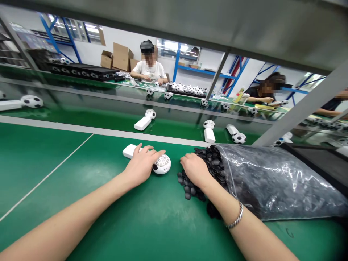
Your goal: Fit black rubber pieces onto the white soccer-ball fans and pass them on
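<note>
My left hand (141,162) lies over a white device with a football-patterned round head (162,165), which rests on the green table. Its fingers cross the neck and the thumb touches the head, holding it down. The white handle (128,150) sticks out to the left, and the grip's underside is hidden. At the pile of small black pentagon pieces (214,163), my right hand (196,167) has its fingers curled together. Whatever is between those fingertips is hidden. The pieces spill from a clear plastic bag (277,181) lying on its side at the right.
Several similar devices, one with its football head (239,138) near the bag, lie on the green belt (174,125) beyond the pale rail (114,132). A slanted metal post (293,105) rises at the right, with a shelf overhead. Co-workers (149,69) sit across the line.
</note>
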`<state>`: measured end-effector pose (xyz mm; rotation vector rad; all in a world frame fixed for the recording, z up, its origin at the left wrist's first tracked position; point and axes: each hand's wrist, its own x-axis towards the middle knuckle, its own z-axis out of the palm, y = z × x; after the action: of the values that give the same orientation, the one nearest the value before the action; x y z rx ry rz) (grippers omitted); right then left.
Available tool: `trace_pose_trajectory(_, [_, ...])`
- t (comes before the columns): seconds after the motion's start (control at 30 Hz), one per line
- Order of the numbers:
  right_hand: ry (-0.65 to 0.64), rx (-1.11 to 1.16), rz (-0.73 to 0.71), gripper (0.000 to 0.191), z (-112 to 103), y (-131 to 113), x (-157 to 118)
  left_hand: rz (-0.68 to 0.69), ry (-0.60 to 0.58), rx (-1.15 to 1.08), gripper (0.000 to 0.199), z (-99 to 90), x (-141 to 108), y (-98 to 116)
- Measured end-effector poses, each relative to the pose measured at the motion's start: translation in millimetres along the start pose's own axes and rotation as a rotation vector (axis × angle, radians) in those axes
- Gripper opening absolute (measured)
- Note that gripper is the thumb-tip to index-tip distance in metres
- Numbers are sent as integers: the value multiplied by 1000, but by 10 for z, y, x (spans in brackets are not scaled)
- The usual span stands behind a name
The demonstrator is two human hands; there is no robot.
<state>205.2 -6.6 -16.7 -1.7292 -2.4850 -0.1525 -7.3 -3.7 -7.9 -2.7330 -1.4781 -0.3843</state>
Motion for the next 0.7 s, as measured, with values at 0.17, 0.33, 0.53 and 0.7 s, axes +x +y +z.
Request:
trace_pose_trajectory(0.17, [41,67,-4,19,-13,27,3,31,-105,-151,72,-19,10,-87])
trace_pose_trajectory(0.33, [141,594,-108,15,-200,-64,-64,49,-162,-274,77,-77,11,-96])
trace_pose_trajectory(0.53, [75,644,-262,30,-364,-200,-140,33,-136,-268,78,-57,7,-80])
trace_pose_trajectory(0.7, [117,721,-149,14,-378,-186,-137,45,-131,-270,79,-55,9,-89])
